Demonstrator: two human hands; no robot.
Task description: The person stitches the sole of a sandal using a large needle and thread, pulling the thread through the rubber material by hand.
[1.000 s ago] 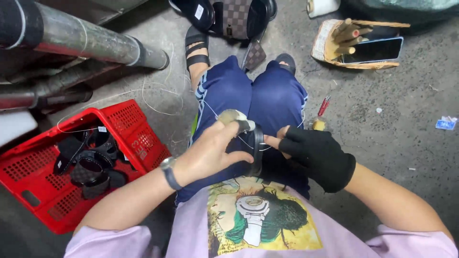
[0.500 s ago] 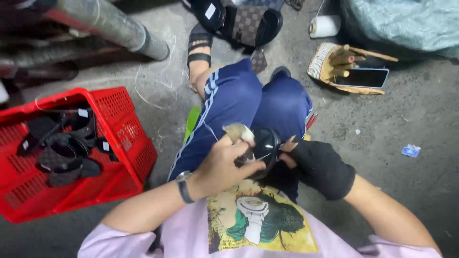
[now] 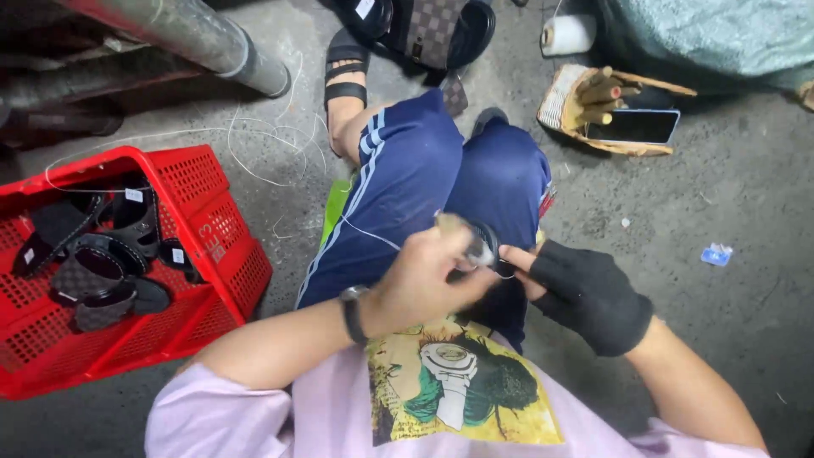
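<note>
Black strap piece (image 3: 485,242) w/ long axis upright, both hands gripping.

Red crate (image 3: 216,233): moulded plastic lattice, slightly glossy. Sandal uppers in it (image 3: 102,271): dark, matt, leather-like straps. Right hand (image 3: 589,293): black knit cloth glove, matt, fingertips bare. Left hand (image 3: 428,276): bare, with a dark wrist band (image 3: 352,314). Trousers (image 3: 407,195): smooth blue synthetic cloth. Pipe (image 3: 199,34): dull grey metal. Floor (image 3: 721,195): rough, stained concrete. Phone (image 3: 636,125): glossy glass face.
</note>
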